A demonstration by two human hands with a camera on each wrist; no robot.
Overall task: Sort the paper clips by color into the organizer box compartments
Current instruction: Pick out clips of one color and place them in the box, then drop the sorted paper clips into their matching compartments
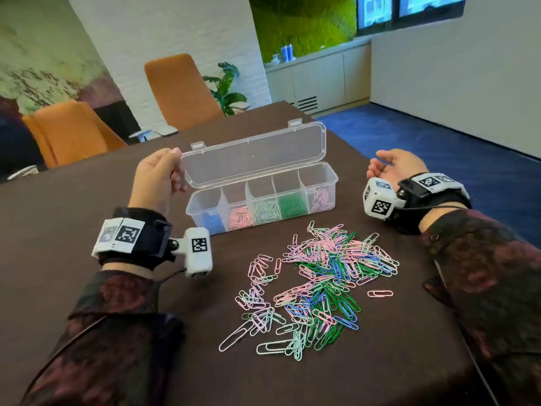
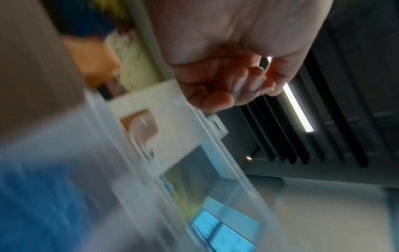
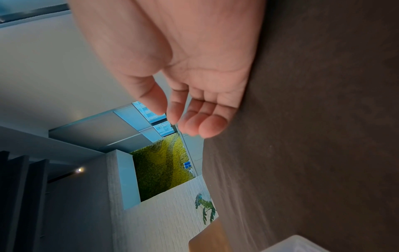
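**Lid held up, loose clips unsorted**

Paper clips point(image 1: 316, 288) lie nearest the head camera, one mixed heap on the counter point(image 1: 87, 177) in front of the organizer box point(image 1: 260, 200); too many to count. Colours seen: pink, blue, dark green, pale mint. Box: five compartments, each holding clips, left to right blue, pink, pale mint, dark green, pink. Lid point(image 1: 254, 153) stands tilted back. Left hand point(image 1: 158, 177) grips the lid's left edge, fingers curled round it, probably to keep it open and steady the box. Right hand point(image 1: 392, 168) hovers right of the box, palm up, fingers loosely curled, holding nothing. Judgement: sorting partly done; most clips remain outside.
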